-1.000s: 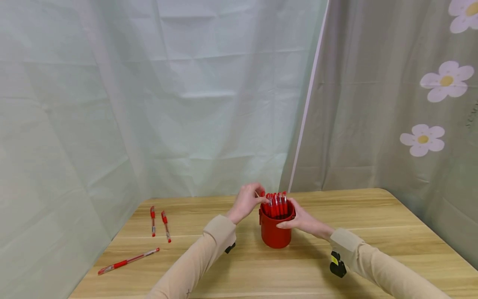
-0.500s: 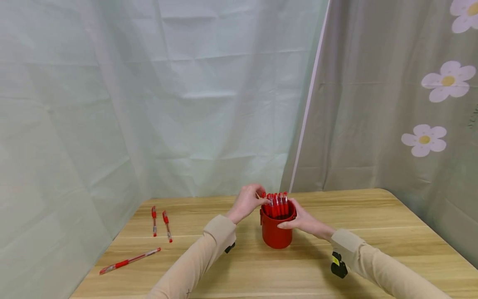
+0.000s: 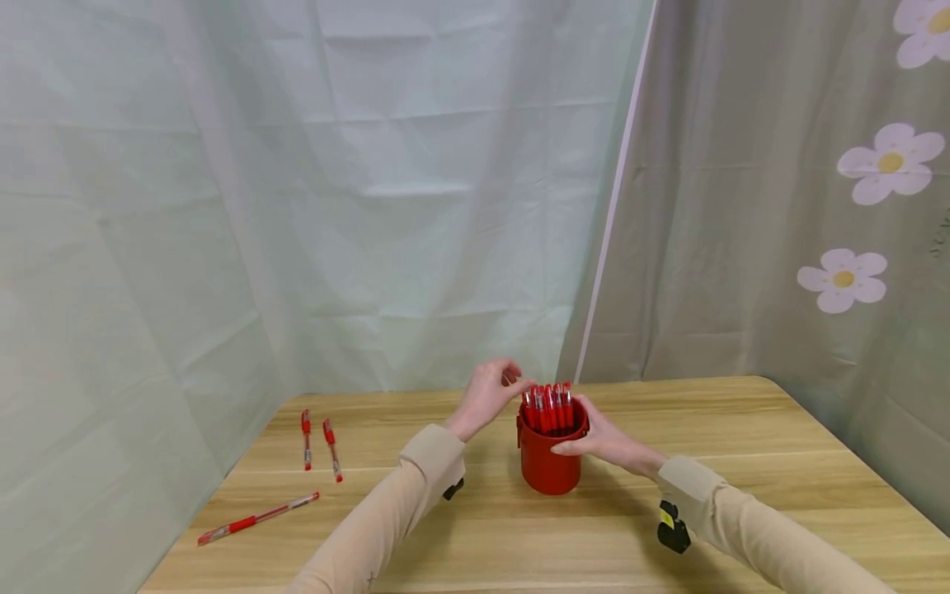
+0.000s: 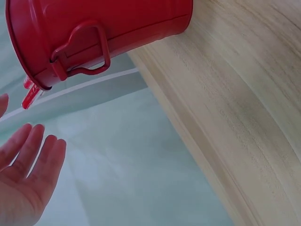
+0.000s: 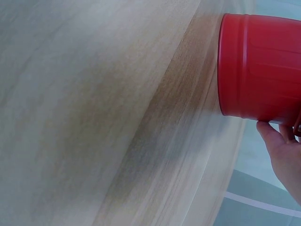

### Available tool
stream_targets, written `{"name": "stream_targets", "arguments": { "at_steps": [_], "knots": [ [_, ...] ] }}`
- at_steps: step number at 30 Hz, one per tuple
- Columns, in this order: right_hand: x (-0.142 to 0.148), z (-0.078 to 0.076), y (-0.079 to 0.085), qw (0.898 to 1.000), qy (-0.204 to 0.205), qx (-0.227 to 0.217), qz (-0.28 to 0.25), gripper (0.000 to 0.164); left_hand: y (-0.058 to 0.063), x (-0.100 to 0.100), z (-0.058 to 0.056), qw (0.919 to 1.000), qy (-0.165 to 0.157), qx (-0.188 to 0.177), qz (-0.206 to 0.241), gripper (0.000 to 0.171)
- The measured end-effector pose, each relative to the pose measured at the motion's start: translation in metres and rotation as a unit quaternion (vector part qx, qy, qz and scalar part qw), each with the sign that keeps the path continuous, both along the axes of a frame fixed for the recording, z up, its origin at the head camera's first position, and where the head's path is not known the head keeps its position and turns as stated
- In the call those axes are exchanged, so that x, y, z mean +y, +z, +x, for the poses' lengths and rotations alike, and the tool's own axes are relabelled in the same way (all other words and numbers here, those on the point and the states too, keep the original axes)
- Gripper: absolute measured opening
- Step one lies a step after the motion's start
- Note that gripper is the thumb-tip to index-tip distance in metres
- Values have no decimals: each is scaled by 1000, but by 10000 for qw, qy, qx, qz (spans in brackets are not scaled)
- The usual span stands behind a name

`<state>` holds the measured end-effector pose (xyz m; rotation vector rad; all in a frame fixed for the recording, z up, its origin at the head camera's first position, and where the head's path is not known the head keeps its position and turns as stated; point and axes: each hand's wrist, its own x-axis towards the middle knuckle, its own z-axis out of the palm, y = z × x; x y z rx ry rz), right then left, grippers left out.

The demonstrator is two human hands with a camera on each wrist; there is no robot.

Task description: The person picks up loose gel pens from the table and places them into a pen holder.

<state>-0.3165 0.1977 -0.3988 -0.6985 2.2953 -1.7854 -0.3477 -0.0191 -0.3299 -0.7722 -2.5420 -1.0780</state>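
Observation:
A red metal bucket (image 3: 549, 466) stands upright on the table, with several red gel pens (image 3: 551, 410) standing in it and their ends above the rim. My right hand (image 3: 603, 435) grips the bucket's right side, thumb in front and the other fingers round the back. The right wrist view shows that hand (image 5: 284, 153) against the red wall. My left hand (image 3: 486, 398) hovers at the upper left of the pens, holding nothing. Seen from the left wrist, its fingers (image 4: 44, 162) are spread and apart from the pen end (image 4: 32, 95) that sticks out past the rim.
Three more red gel pens lie on the table's left side: an upper left pen (image 3: 307, 441), one beside it (image 3: 332, 451) and a front pen (image 3: 256, 519). A small side handle (image 4: 106, 47) hangs on the bucket. Curtains (image 3: 445, 206) hang behind the wooden table (image 3: 742, 462).
My left hand has let go of a pen at the bucket's left side and moved slightly up and left. That pen now sits lower among the others. The right hand keeps its grip.

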Motion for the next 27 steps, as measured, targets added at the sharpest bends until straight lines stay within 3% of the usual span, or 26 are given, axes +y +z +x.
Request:
{"name": "stream_targets", "arguments": {
  "at_steps": [11,17,27],
  "knots": [
    [0,0,1,10000,-29,-67,-63,79,4,-16,-8,9976,463,361,358,11],
    [1,-1,0,10000,-51,-48,-3,79,2,-33,-13,9941,841,293,617,9],
    [-1,0,-2,10000,-93,-14,-6,82,-4,-55,-16,9851,1501,641,539,8]
  ]
}}
